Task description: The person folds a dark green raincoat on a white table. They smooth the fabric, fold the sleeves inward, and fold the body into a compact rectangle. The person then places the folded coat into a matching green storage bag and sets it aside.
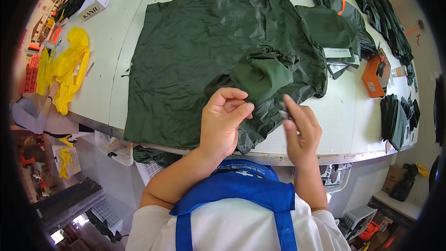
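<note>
Your blue apron (pixel 223 190) and white shirt (pixel 227 225) fill the bottom centre of the frame. Above them, a dark green garment (pixel 186 60) lies spread across the middle of the bench (pixel 107 74), with a gathered part bunched at centre. Beside that bunch, your left hand (pixel 220 121) has its fingers curled nearly closed; whether they grip cloth, I cannot tell. Right of centre, your right hand (pixel 304 135) pinches a small, blurred grey object (pixel 283 113) between forefinger and thumb.
</note>
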The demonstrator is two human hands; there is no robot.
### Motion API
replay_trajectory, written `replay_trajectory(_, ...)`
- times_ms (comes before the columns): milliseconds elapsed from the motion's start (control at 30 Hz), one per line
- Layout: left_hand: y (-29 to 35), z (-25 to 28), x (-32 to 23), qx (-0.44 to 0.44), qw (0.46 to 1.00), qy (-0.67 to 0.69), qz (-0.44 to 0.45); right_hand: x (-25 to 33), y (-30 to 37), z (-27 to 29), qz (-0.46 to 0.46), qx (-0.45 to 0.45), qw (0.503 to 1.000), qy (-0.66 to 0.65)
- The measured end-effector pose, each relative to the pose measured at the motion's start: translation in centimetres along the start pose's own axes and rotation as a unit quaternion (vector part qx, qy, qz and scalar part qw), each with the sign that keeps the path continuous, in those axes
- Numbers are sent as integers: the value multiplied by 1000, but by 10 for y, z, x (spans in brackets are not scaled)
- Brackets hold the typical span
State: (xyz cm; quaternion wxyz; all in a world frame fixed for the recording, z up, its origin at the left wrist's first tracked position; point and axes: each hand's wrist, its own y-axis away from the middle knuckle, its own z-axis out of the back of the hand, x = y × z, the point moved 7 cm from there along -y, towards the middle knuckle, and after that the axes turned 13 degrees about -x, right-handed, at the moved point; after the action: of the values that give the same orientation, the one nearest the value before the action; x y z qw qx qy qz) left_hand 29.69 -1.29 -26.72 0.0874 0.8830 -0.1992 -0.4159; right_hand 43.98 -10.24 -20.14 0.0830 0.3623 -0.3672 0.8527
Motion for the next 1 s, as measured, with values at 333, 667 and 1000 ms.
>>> replay_trajectory(333,2,6,-4,13,1000,-8,-18,21,-7,-22,-3,-20,1000,0)
replay_trajectory(667,6,4,-3,37,999,-14,-10,-28,22,-9,-221,-101,948,-207)
replay_trajectory(1000,7,17,-2,50,994,28,90,-238,145,65,-225,-131,860,438)
